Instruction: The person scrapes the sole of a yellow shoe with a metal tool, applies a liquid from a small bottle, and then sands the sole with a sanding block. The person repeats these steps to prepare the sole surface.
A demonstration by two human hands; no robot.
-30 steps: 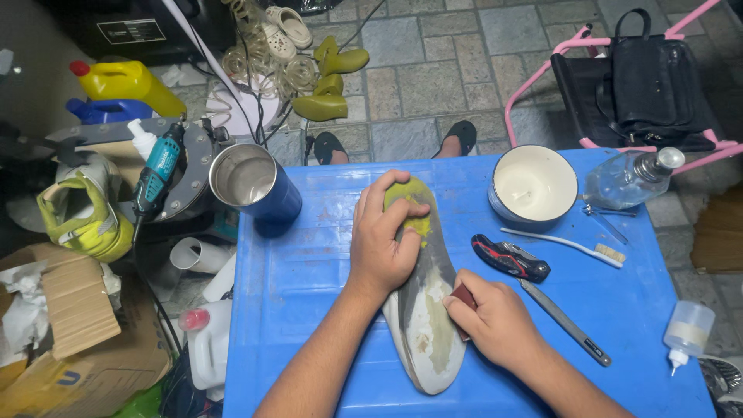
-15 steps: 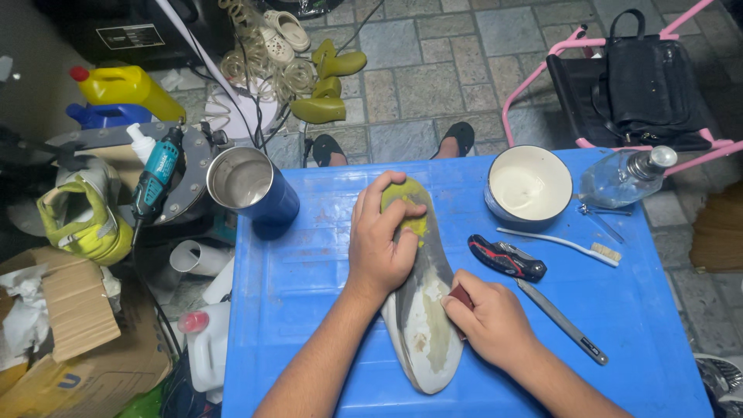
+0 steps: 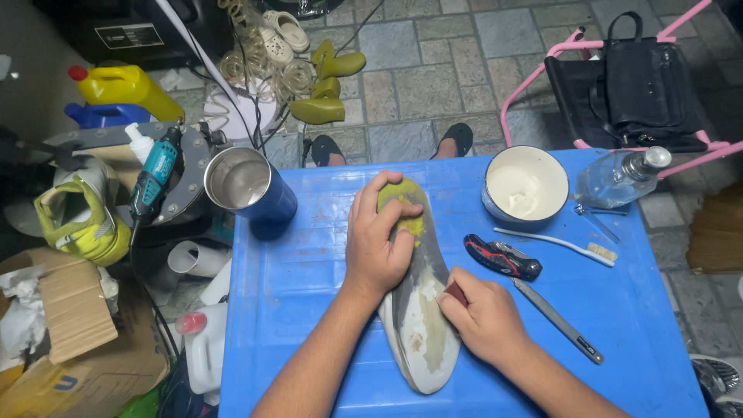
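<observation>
A shoe sole (image 3: 424, 334), grey-white with a yellow-green tip, lies lengthwise on the blue table (image 3: 309, 310). My left hand (image 3: 379, 240) presses down on its far, yellow-green end and grips it. My right hand (image 3: 484, 317) rests against the sole's right edge, its fingers closed on a small dark red block (image 3: 456, 293) that touches the sole.
On the table stand a blue metal cup (image 3: 249, 190), a white bowl of pale paste (image 3: 526, 190), a clear bottle (image 3: 619, 176), a white toothbrush (image 3: 557, 244), a folding knife (image 3: 503, 258) and a long blade (image 3: 559, 320). A rotary tool (image 3: 155, 174) and yellow shoe (image 3: 77, 220) lie left.
Both hands stay on the sole; my right hand with the red block has shifted slightly along the sole's right edge. Otherwise the view barely moves.
</observation>
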